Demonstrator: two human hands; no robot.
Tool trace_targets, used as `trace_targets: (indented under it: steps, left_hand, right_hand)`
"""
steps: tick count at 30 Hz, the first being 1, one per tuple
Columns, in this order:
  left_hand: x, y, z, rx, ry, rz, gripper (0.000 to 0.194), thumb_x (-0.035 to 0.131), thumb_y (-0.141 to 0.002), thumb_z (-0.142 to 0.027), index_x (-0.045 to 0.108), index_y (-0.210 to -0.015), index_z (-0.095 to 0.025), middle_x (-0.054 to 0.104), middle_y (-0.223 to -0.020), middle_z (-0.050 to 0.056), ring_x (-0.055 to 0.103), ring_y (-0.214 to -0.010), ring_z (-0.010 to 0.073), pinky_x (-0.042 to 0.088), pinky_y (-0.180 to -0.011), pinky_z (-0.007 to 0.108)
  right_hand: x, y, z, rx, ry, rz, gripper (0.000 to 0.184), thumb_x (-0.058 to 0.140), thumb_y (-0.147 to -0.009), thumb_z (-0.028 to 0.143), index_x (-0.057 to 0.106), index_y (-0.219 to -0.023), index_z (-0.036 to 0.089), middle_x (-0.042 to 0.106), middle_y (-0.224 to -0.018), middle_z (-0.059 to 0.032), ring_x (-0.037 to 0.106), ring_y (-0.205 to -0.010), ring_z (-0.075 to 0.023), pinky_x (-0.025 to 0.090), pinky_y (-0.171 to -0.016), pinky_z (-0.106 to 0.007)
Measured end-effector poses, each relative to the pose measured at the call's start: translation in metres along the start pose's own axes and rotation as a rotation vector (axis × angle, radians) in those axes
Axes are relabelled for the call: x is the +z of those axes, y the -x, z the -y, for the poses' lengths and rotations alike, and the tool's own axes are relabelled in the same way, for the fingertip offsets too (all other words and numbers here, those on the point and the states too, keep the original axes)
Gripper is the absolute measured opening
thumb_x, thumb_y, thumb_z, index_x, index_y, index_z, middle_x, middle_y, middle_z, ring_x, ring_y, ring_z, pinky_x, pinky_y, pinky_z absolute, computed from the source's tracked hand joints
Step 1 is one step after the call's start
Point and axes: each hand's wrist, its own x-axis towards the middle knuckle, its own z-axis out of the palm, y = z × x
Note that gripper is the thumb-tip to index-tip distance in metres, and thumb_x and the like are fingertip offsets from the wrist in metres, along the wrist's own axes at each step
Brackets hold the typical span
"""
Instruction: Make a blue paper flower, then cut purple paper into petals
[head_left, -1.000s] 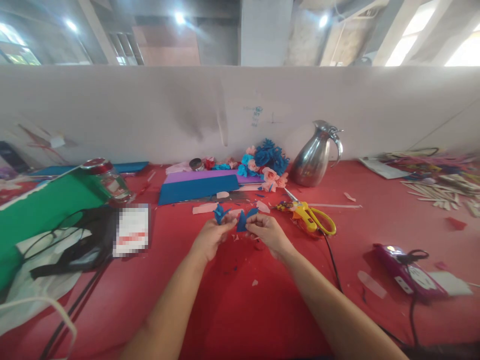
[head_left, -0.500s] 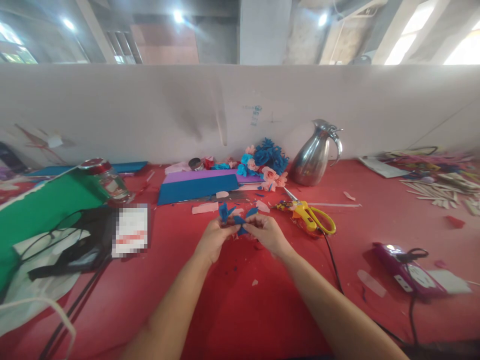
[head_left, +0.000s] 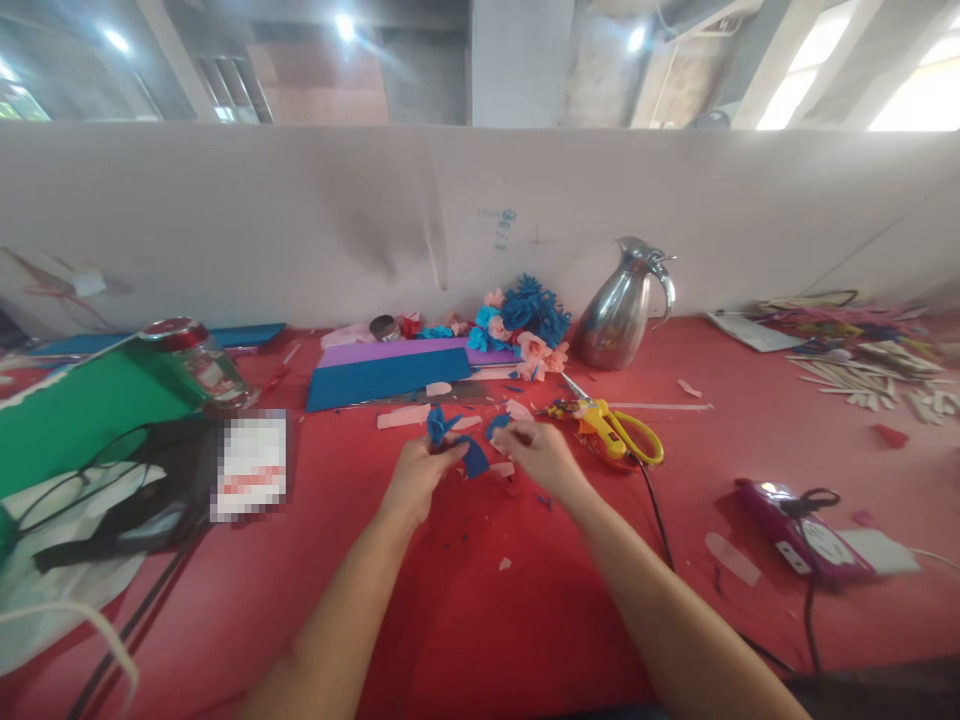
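My left hand (head_left: 420, 478) is closed, pinching a small blue paper flower (head_left: 441, 425) and a blue paper petal (head_left: 475, 458) that points down to the right. My right hand (head_left: 546, 462) is apart from it, fingers curled together. Its fingertips are at another blue paper piece (head_left: 496, 427); whether they grip that piece or another scrap, I cannot make out. Pink paper pieces (head_left: 405, 416) lie around both hands on the red table (head_left: 450, 620). Yellow-handled scissors (head_left: 634, 436) rest just beyond my right hand.
Blue, pink and red paper flowers (head_left: 529, 320) stand by the wall, beside a steel jug (head_left: 619, 310). Blue sheets (head_left: 386, 380) lie left of them. A lidded glass jar (head_left: 210, 370) is at left, a purple power box (head_left: 806, 535) with cables at right, wooden sticks (head_left: 855, 380) behind it.
My hands have drawn apart; the right moved off the petal that both fingers held. The petal now hangs from my left hand. The view shifted slightly right.
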Motion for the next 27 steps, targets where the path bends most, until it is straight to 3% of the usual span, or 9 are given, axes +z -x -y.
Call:
trace_targets:
  steps: [3,5,7,9,14,17,20,24,27]
  left_hand:
    - [-0.004,-0.002,0.0,-0.037,-0.02,-0.04,0.034,0.081,-0.048,-0.033,0.063,-0.07,-0.014,0.045,-0.045,-0.008,0.029,-0.041,0.0047,0.019,-0.047,0.025]
    - [-0.008,-0.004,-0.001,-0.063,-0.049,-0.035,0.038,0.081,-0.048,-0.035,0.062,-0.073,-0.014,0.039,-0.043,-0.01,0.024,-0.04,0.0043,0.015,-0.047,0.025]
    - [-0.011,-0.005,-0.003,-0.087,-0.091,-0.027,0.04,0.081,-0.047,-0.036,0.062,-0.075,-0.014,0.037,-0.042,-0.011,0.023,-0.04,0.0043,0.014,-0.047,0.025]
    - [-0.016,-0.007,-0.006,-0.106,-0.133,-0.014,0.04,0.081,-0.046,-0.035,0.063,-0.075,-0.014,0.04,-0.044,-0.01,0.024,-0.04,0.0044,0.014,-0.047,0.025]
    - [-0.026,-0.01,-0.01,-0.174,-0.273,-0.03,0.037,0.082,-0.046,-0.029,0.066,-0.076,-0.016,0.056,-0.053,-0.005,0.04,-0.046,0.0085,0.024,-0.05,0.024]
    - [-0.031,-0.013,-0.009,-0.154,-0.359,-0.057,0.028,0.08,-0.046,-0.022,0.066,-0.07,-0.016,0.065,-0.063,-0.001,0.054,-0.06,0.0143,0.034,-0.059,0.025]
    - [-0.036,-0.018,-0.005,-0.105,-0.404,-0.045,0.021,0.077,-0.047,-0.016,0.067,-0.067,-0.016,0.069,-0.07,0.002,0.061,-0.073,0.0194,0.04,-0.07,0.028]
    - [-0.04,-0.02,-0.004,-0.107,-0.43,-0.025,0.019,0.072,-0.05,-0.014,0.069,-0.069,-0.016,0.07,-0.072,0.004,0.063,-0.078,0.0228,0.042,-0.075,0.031]
    - [-0.04,-0.017,-0.007,-0.132,-0.409,-0.04,0.017,0.071,-0.05,-0.013,0.068,-0.067,-0.016,0.069,-0.07,0.003,0.063,-0.076,0.0229,0.042,-0.076,0.032]
  right_hand:
    - [-0.04,-0.003,-0.01,0.102,0.489,-0.32,0.034,0.047,-0.086,0.049,0.066,-0.086,0.021,0.068,-0.084,-0.0061,0.062,-0.081,-0.023,0.043,-0.067,-0.03]
    - [-0.065,-0.005,-0.022,0.231,0.755,-0.374,0.04,0.055,-0.081,0.049,0.063,-0.101,0.016,0.066,-0.104,-0.015,0.059,-0.1,-0.0316,0.044,-0.076,-0.037]
    - [-0.082,-0.006,-0.036,0.416,0.826,-0.265,0.049,0.057,-0.078,0.05,0.06,-0.108,0.012,0.063,-0.11,-0.0206,0.06,-0.103,-0.0346,0.045,-0.076,-0.038]
    - [-0.091,-0.008,-0.048,0.481,0.813,-0.156,0.048,0.055,-0.078,0.048,0.06,-0.108,0.012,0.065,-0.108,-0.0206,0.062,-0.099,-0.0332,0.046,-0.073,-0.036]
    - [-0.097,-0.015,-0.068,0.383,0.791,-0.057,0.03,0.063,-0.071,0.038,0.066,-0.09,0.015,0.069,-0.095,-0.0156,0.064,-0.092,-0.0295,0.044,-0.066,-0.03]
    - [-0.1,-0.016,-0.073,0.372,0.58,-0.135,0.014,0.069,-0.061,0.027,0.065,-0.07,0.018,0.067,-0.073,-0.0078,0.063,-0.077,-0.0245,0.04,-0.057,-0.027]
    - [-0.101,-0.014,-0.07,0.387,0.346,-0.171,0.005,0.064,-0.064,0.023,0.062,-0.063,0.018,0.053,-0.051,0.0011,0.054,-0.054,-0.0153,0.033,-0.047,-0.024]
    - [-0.097,-0.008,-0.048,0.303,-0.261,-0.14,0.019,0.067,-0.066,0.03,0.064,-0.079,0.016,0.049,-0.055,0.0043,0.042,-0.044,-0.0082,0.031,-0.04,-0.021]
    - [-0.087,-0.004,-0.027,0.261,-0.725,-0.14,0.031,0.076,-0.059,0.029,0.063,-0.086,0.02,0.058,-0.068,0.0012,0.051,-0.053,-0.009,0.039,-0.043,-0.019]
